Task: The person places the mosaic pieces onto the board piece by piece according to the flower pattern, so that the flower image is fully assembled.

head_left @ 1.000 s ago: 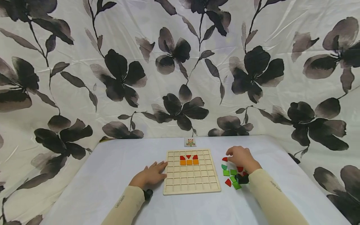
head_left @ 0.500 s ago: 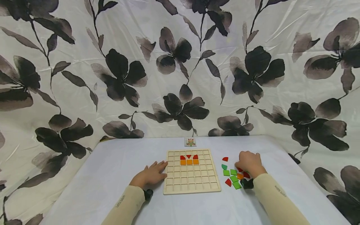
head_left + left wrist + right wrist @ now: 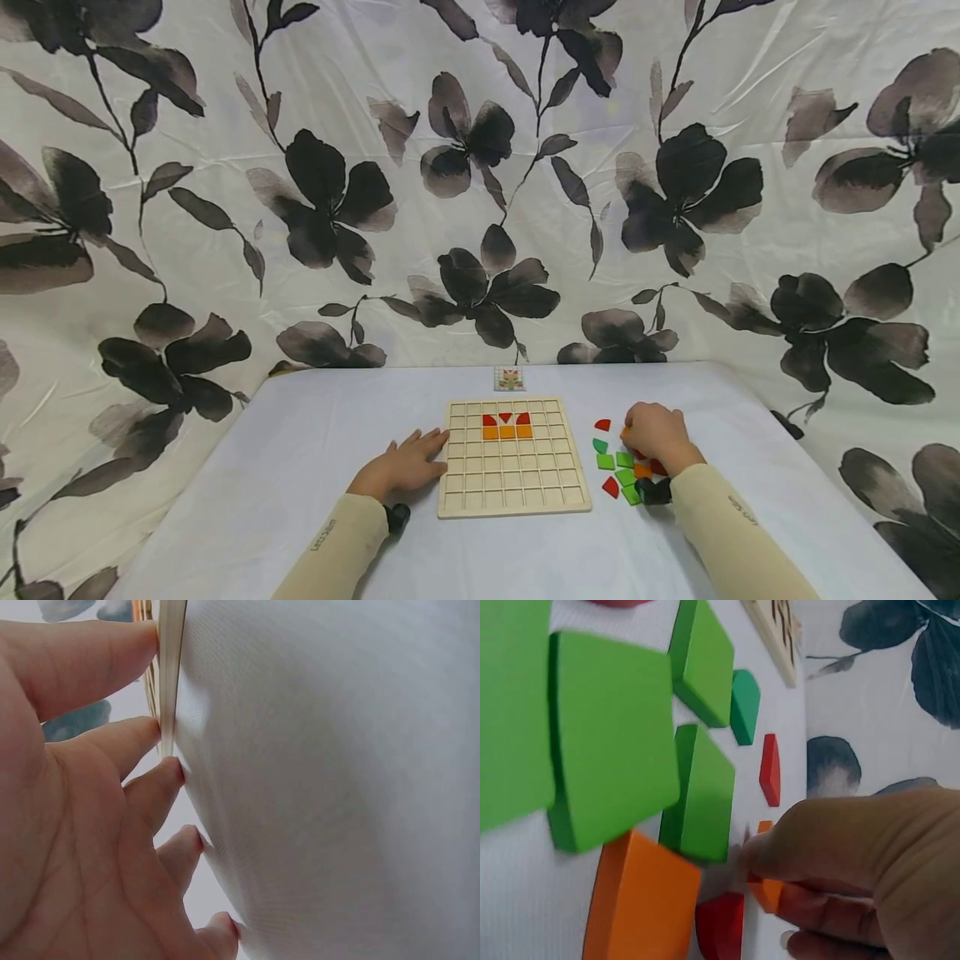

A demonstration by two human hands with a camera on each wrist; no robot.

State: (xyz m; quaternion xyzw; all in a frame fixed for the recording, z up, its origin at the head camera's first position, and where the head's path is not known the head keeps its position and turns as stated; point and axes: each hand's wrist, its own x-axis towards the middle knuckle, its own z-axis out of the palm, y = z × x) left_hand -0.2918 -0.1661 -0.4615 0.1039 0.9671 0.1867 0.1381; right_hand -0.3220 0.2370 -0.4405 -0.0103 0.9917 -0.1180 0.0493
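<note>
My left hand (image 3: 401, 468) touches the left edge of a pale wooden grid board (image 3: 510, 481), fingers spread; in the left wrist view the thumb and a finger meet the board's side. Inside the grid, near the top, lie a row of red pieces (image 3: 506, 418) and a row of orange squares (image 3: 507, 432). Right of the board, my right hand (image 3: 660, 437) pinches an orange block (image 3: 767, 891) between thumb and fingers, low over the table. Close by are green square blocks (image 3: 615, 727), another orange block (image 3: 641, 904) and a dark red piece (image 3: 721, 924).
A small patterned card (image 3: 510, 379) lies behind the board. Between board and right hand are a red quarter-round (image 3: 603, 425), a teal piece (image 3: 600, 446) and another red piece (image 3: 611, 487). Floral cloth (image 3: 480, 208) hangs behind the white table (image 3: 352, 417).
My right hand first drew back from the red quarter-round to the right, then shifted slightly left; an orange block now shows at its fingertips. The left hand stays at the board's edge.
</note>
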